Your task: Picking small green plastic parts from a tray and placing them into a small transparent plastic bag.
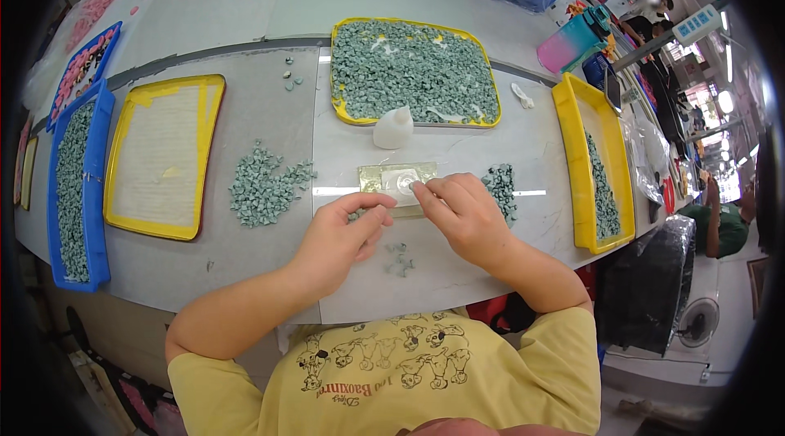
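Pale-green pad [370,179]: flat, oblong, smooth-looking; long axis left to right across the worktop [270,272], a paler whitish patch on top.
Right hand [462,211]: thumb and forefinger brought together over the pad's right part; cannot tell what they pinch.
Left hand [343,236]: fingers curled at the pad's near left edge; contents hidden.
White bottle [393,132]: rounded, just beyond the pad, tapered tip away from the person.
Green pieces [262,187]: small, angular chips, heaped left of the pad.

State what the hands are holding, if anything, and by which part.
It cannot be told: the left hand and right hand curl at the pale green block, hiding anything small pinched there.
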### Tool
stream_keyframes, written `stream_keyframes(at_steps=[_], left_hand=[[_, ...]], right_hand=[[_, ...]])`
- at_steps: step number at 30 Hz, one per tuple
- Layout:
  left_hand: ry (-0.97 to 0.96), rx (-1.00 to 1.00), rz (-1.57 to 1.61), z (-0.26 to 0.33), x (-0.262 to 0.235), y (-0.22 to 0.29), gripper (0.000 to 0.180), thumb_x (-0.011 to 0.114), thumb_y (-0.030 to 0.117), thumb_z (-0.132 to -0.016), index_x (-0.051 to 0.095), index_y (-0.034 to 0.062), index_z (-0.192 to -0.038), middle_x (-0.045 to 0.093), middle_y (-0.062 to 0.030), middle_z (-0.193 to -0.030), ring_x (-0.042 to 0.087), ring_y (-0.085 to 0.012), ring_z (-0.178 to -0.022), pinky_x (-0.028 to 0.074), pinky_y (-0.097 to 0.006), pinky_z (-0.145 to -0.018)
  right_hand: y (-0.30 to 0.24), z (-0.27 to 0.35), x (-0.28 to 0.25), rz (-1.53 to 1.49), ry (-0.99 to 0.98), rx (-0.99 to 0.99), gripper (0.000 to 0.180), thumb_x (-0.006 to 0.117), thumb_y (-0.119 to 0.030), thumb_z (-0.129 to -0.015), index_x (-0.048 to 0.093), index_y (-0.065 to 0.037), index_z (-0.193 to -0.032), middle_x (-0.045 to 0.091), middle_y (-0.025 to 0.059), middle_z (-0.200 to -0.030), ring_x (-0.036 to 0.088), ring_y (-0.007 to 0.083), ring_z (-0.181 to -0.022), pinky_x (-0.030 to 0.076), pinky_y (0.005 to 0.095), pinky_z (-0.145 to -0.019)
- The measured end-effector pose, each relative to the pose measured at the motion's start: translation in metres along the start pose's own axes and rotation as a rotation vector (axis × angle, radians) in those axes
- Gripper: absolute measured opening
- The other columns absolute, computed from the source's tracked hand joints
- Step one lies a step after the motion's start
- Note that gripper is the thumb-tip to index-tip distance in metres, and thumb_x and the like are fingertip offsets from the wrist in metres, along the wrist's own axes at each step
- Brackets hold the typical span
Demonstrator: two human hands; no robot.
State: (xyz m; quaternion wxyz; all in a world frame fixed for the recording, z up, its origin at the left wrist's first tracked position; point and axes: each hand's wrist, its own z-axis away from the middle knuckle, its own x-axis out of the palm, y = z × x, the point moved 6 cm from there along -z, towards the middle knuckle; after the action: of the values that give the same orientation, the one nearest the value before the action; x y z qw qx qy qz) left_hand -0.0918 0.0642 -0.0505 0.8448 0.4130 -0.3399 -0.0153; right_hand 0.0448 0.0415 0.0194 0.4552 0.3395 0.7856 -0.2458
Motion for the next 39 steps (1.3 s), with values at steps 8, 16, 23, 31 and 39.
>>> stream_keyframes(at_steps=[8, 16, 23, 31, 39], left_hand=[[0.024, -0.036, 0.051, -0.003, -0.015, -0.001, 0.021, 0.048, 0.011, -0.091, 0.056, -0.0033, -0.105, 0.054, -0.0048, -0.085, 0.042, -0.0062, -0.061, 0.033, -0.019, -0.047], [0.027, -0.030, 0.053, -0.002, -0.028, -0.004, 0.020, 0.049, 0.007, -0.090, 0.056, -0.0045, -0.104, 0.054, -0.0046, -0.083, 0.043, -0.0063, -0.064, 0.033, -0.019, -0.048], [0.077, -0.035, 0.085, 0.002, -0.034, -0.002, 0.020, 0.055, 0.010, -0.089, 0.055, -0.0025, -0.104, 0.056, -0.0059, -0.086, 0.041, -0.0054, -0.060, 0.032, -0.019, -0.046], [0.040, -0.032, 0.061, 0.002, -0.039, -0.003, 0.021, 0.054, 0.013, -0.090, 0.054, -0.0018, -0.105, 0.057, -0.0074, -0.089, 0.041, -0.0054, -0.060, 0.032, -0.019, -0.045], [0.056, -0.040, 0.065, 0.008, -0.035, -0.002, 0.015, 0.052, 0.012, -0.091, 0.051, 0.0004, -0.099, 0.058, -0.0081, -0.090, 0.042, -0.0055, -0.061, 0.033, -0.018, -0.046]], right_hand=[[-0.011, -0.010, 0.012, 0.067, -0.033, -0.062, 0.034, 0.056, -0.003, -0.067, 0.059, 0.006, -0.100, 0.055, 0.0106, -0.089, 0.054, 0.0237, -0.077, 0.045, 0.0331, -0.068], [-0.022, -0.013, 0.024, 0.134, -0.136, -0.147, 0.034, 0.058, -0.004, -0.065, 0.059, 0.008, -0.096, 0.054, 0.0108, -0.089, 0.054, 0.0232, -0.076, 0.046, 0.0338, -0.068], [-0.022, -0.012, 0.019, 0.116, -0.073, -0.147, 0.034, 0.057, -0.004, -0.064, 0.060, 0.008, -0.096, 0.055, 0.0109, -0.088, 0.054, 0.0233, -0.075, 0.046, 0.0338, -0.067], [-0.025, -0.016, 0.021, 0.111, -0.040, -0.122, 0.035, 0.057, -0.004, -0.065, 0.060, 0.007, -0.098, 0.055, 0.0104, -0.089, 0.055, 0.0233, -0.076, 0.046, 0.0344, -0.068], [-0.008, -0.016, -0.001, -0.170, 0.169, 0.194, 0.019, 0.066, 0.007, -0.071, 0.062, 0.002, -0.089, 0.059, 0.0080, -0.082, 0.054, 0.0172, -0.068, 0.044, 0.0276, -0.062]])
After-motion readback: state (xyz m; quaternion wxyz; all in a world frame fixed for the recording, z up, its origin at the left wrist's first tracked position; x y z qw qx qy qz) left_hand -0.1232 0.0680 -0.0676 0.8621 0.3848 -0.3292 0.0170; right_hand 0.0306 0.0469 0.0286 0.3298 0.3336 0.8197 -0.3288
